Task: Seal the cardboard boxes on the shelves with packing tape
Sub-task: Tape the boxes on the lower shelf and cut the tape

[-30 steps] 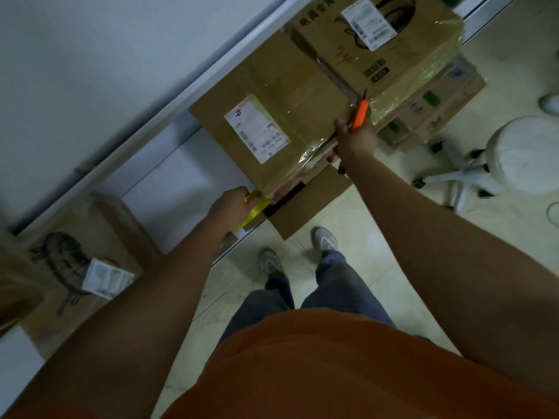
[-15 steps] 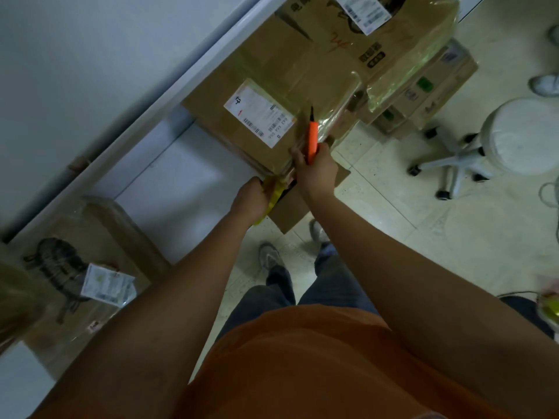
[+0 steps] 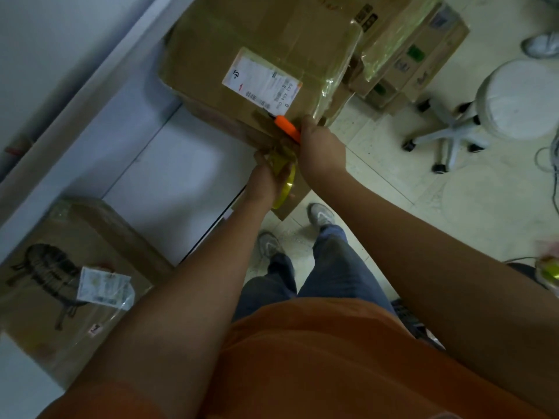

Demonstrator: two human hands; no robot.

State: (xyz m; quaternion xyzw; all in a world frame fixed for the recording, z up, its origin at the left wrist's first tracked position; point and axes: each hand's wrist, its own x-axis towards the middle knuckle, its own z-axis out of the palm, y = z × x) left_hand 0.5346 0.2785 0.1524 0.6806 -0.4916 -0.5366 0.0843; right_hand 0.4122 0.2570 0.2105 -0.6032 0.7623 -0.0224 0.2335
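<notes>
Two bare hands meet at the near edge of a cardboard box (image 3: 242, 40) that sits on a white shelf (image 3: 169, 176), seen from above by a head-worn camera. The left hand (image 3: 266, 182) is curled around a yellowish roll of packing tape (image 3: 286, 179), held just below the box's front edge. The right hand (image 3: 320, 146) grips an orange utility knife (image 3: 287, 127), fingers wrapped around its handle, with the tip pointing left along the box's edge, just under a white shipping label (image 3: 261, 81). The two hands are close together, almost touching. Glossy clear tape (image 3: 329, 74) already wraps the right side of the box. A loose brown flap hangs below the hands, partly hidden by them.

A second cardboard box (image 3: 69, 267), printed with a dark drawing and carrying its own label, stands on the shelf at the lower left, well apart from the first. More taped boxes (image 3: 423, 40) are stacked at the upper right. On the tiled floor to the right stands a white round stool (image 3: 520, 98) on wheels. The person wears an orange shirt, grey trousers and pale sneakers.
</notes>
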